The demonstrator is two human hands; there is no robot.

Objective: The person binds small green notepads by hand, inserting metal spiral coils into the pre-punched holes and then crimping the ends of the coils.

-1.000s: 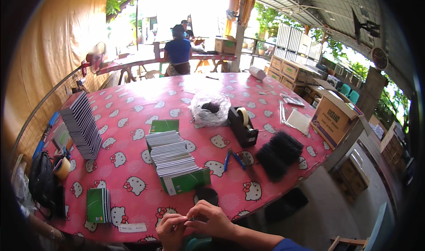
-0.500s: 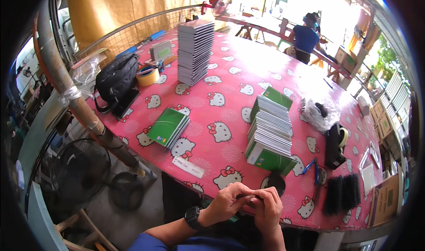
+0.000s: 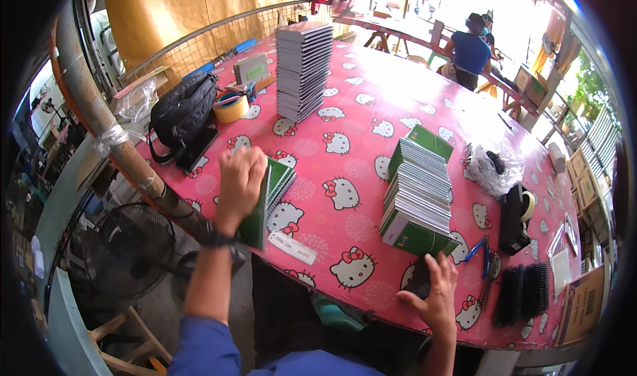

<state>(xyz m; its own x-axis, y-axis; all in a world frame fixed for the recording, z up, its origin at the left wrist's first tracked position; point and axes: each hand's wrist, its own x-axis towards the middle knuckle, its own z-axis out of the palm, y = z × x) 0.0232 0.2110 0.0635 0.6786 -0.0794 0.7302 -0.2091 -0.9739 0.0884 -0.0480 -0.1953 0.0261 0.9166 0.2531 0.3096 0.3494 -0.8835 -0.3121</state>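
My left hand (image 3: 240,185) is closed on the edge of a green notebook (image 3: 255,222) at the table's left front edge. That notebook lies at the top of a small pile of green spiral notebooks (image 3: 281,189), partly hidden by the hand. On the right, my right hand (image 3: 438,291) has its thumb and fingers spread around a small dark, flat object (image 3: 419,280), whose kind I cannot make out. Just beyond it stands a long row of green notebooks (image 3: 419,193) with their spiral edges up. A white labelled strip (image 3: 292,247) lies beside the small pile.
A tall notebook stack (image 3: 303,71) stands at the back, near a black bag (image 3: 182,114) and yellow tape (image 3: 230,109). To the right are blue-handled pliers (image 3: 476,250), black spiral coils (image 3: 521,291), a tape dispenser (image 3: 514,220) and a plastic bag (image 3: 494,170). A person (image 3: 470,54) sits far off.
My hands, together at the table's front edge before, have parted. The left has reached out to the small notebook pile; the right has moved to the dark object. The view has shifted slightly.
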